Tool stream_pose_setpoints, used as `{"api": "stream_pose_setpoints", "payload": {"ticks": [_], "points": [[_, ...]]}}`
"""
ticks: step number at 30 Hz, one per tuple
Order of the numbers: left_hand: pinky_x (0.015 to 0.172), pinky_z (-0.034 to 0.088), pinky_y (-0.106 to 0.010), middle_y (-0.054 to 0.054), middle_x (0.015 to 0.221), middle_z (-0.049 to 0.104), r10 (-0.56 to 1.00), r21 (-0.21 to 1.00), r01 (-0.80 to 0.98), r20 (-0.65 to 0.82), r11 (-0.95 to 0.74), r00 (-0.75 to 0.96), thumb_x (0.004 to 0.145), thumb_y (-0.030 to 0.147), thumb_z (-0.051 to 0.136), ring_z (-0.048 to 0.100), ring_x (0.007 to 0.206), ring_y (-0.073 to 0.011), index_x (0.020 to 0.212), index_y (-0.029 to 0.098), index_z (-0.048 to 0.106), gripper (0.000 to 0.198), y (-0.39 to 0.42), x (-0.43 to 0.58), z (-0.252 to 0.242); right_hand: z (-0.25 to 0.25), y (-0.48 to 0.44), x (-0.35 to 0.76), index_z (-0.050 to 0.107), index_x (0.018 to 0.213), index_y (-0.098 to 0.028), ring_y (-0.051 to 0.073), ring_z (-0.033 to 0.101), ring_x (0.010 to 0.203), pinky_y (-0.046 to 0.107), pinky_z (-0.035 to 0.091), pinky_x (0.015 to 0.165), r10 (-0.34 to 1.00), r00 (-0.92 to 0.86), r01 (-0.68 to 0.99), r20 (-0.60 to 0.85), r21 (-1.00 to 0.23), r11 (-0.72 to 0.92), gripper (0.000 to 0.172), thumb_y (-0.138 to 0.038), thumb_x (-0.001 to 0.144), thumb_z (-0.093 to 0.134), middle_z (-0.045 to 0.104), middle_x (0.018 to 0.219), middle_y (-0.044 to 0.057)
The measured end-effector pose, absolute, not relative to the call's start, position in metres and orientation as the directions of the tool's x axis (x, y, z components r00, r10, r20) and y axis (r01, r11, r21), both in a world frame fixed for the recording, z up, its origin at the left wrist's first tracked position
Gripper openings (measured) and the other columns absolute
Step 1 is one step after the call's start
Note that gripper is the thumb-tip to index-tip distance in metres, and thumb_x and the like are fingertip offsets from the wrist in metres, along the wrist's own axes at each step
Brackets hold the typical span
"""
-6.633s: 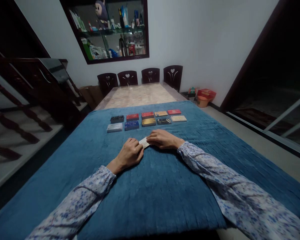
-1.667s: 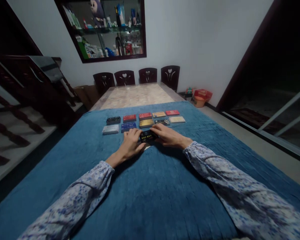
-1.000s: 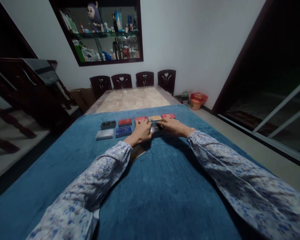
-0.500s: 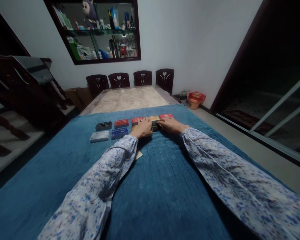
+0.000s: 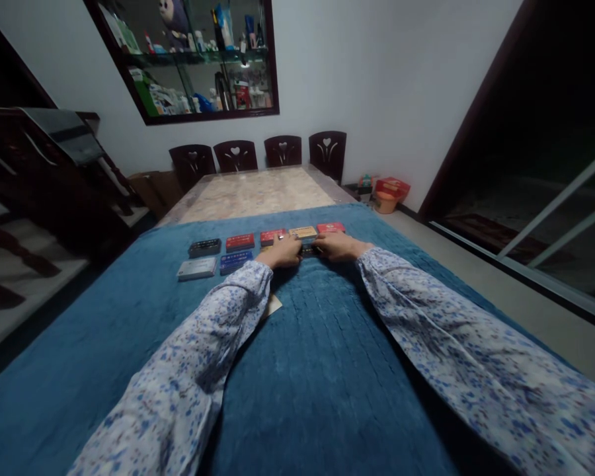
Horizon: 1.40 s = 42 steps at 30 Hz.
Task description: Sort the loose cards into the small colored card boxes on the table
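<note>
Small boxes lie in two rows on a blue cloth. The back row has a black box, a red box, another red box, a yellow box and a red box. In front are a grey box, a blue box and a dark box. My left hand and my right hand grip the dark box at its two ends, fingers bent round it. A yellowish box is mostly hidden behind my left hand.
A pale card shows beside my left sleeve. The blue cloth covers the near part of a marble-patterned table. Several dark chairs stand beyond its far edge, below a wall cabinet with glass shelves.
The camera view has shifted slightly. My left hand has lowered a little, showing more of the yellow box behind; both hands stay at the dark box.
</note>
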State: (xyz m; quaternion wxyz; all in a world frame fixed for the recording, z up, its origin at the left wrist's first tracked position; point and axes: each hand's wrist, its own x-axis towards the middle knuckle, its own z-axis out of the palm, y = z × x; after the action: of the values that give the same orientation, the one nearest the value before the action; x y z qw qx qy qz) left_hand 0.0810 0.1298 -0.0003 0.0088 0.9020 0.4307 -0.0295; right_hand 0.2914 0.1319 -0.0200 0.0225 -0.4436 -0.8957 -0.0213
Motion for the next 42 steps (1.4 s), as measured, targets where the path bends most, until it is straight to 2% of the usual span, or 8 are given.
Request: {"api": "stream_pose_setpoints", "payload": {"ticks": [9, 19, 24, 26, 31, 35, 38, 42], "points": [[0.114, 0.034, -0.071, -0.021, 0.14, 0.06, 0.767, -0.103, 0.76, -0.073, -0.642, 0.638, 0.092, 0.023, 0.058, 0.047, 0.138, -0.0392, 0.122, 0.017, 0.067, 0.032, 0.129, 0.08, 0.0, -0.004, 0.133, 0.278, 0.073, 0.121, -0.015, 0.028, 0.07, 0.107, 0.031, 0.051, 0.086, 0.842, -0.534, 0.842, -0.077, 0.038, 0.538, 0.042, -0.012, 0.08, 0.066, 0.073, 0.119, 0.016], [0.114, 0.033, -0.067, -0.019, 0.136, 0.063, 0.704, -0.16, 0.735, 0.212, -0.659, 0.678, 0.094, 0.017, 0.055, 0.047, 0.138, -0.0376, 0.123, 0.018, 0.068, 0.031, 0.1, 0.056, -0.002, -0.002, 0.129, 0.272, 0.071, 0.125, -0.016, 0.032, 0.065, 0.113, 0.035, 0.049, 0.087, 0.856, -0.513, 0.847, -0.065, 0.123, 0.517, 0.044, -0.015, 0.081, 0.067, 0.07, 0.125, 0.017], [0.11, 0.033, -0.062, -0.018, 0.13, 0.066, 0.689, -0.169, 0.741, 0.282, -0.65, 0.668, 0.095, 0.017, 0.052, 0.051, 0.13, -0.0351, 0.119, 0.018, 0.069, 0.029, 0.085, 0.029, -0.004, -0.003, 0.124, 0.279, 0.069, 0.129, -0.019, 0.033, 0.058, 0.121, 0.039, 0.045, 0.093, 0.848, -0.528, 0.844, 0.043, 0.135, 0.519, 0.048, -0.021, 0.082, 0.069, 0.065, 0.131, 0.016], [0.108, 0.033, -0.061, -0.018, 0.126, 0.067, 0.685, -0.167, 0.743, 0.3, -0.648, 0.664, 0.094, 0.016, 0.053, 0.052, 0.127, -0.0351, 0.116, 0.018, 0.07, 0.028, 0.078, 0.016, -0.007, -0.003, 0.119, 0.28, 0.069, 0.128, -0.02, 0.032, 0.057, 0.119, 0.039, 0.043, 0.091, 0.835, -0.539, 0.841, 0.113, 0.128, 0.525, 0.042, -0.022, 0.086, 0.067, 0.066, 0.129, 0.016], [0.103, 0.035, -0.06, -0.017, 0.118, 0.069, 0.655, -0.146, 0.746, 0.393, -0.649, 0.646, 0.092, 0.014, 0.054, 0.057, 0.115, -0.0334, 0.107, 0.019, 0.073, 0.025, 0.06, -0.017, -0.016, -0.003, 0.102, 0.269, 0.075, 0.106, -0.02, 0.026, 0.06, 0.105, 0.035, 0.037, 0.085, 0.771, -0.599, 0.799, 0.216, 0.1, 0.593, 0.019, -0.018, 0.093, 0.061, 0.072, 0.115, 0.013], [0.101, 0.035, -0.058, -0.016, 0.115, 0.071, 0.642, -0.135, 0.732, 0.394, -0.667, 0.658, 0.089, 0.009, 0.053, 0.059, 0.11, -0.032, 0.105, 0.018, 0.073, 0.028, 0.044, -0.04, -0.024, -0.008, 0.088, 0.25, 0.076, 0.094, -0.019, 0.024, 0.061, 0.095, 0.034, 0.033, 0.078, 0.708, -0.633, 0.757, 0.313, 0.061, 0.65, 0.022, -0.016, 0.096, 0.054, 0.073, 0.099, 0.01], [0.1, 0.036, -0.055, -0.014, 0.112, 0.072, 0.647, -0.12, 0.737, 0.401, -0.665, 0.649, 0.091, 0.008, 0.05, 0.06, 0.108, -0.0297, 0.106, 0.019, 0.072, 0.029, 0.026, -0.053, -0.028, -0.015, 0.077, 0.234, 0.075, 0.095, -0.019, 0.024, 0.061, 0.093, 0.034, 0.034, 0.077, 0.64, -0.666, 0.69, 0.384, -0.008, 0.723, 0.019, -0.018, 0.095, 0.056, 0.073, 0.095, 0.009], [0.1, 0.036, -0.053, -0.012, 0.107, 0.073, 0.635, -0.092, 0.724, 0.414, -0.684, 0.652, 0.1, 0.018, 0.047, 0.06, 0.103, -0.027, 0.106, 0.018, 0.071, 0.025, -0.002, -0.063, -0.032, -0.028, 0.056, 0.214, 0.074, 0.109, -0.02, 0.024, 0.062, 0.101, 0.035, 0.041, 0.082, 0.547, -0.727, 0.545, 0.415, -0.134, 0.827, 0.02, -0.021, 0.091, 0.065, 0.073, 0.108, 0.01]]}}
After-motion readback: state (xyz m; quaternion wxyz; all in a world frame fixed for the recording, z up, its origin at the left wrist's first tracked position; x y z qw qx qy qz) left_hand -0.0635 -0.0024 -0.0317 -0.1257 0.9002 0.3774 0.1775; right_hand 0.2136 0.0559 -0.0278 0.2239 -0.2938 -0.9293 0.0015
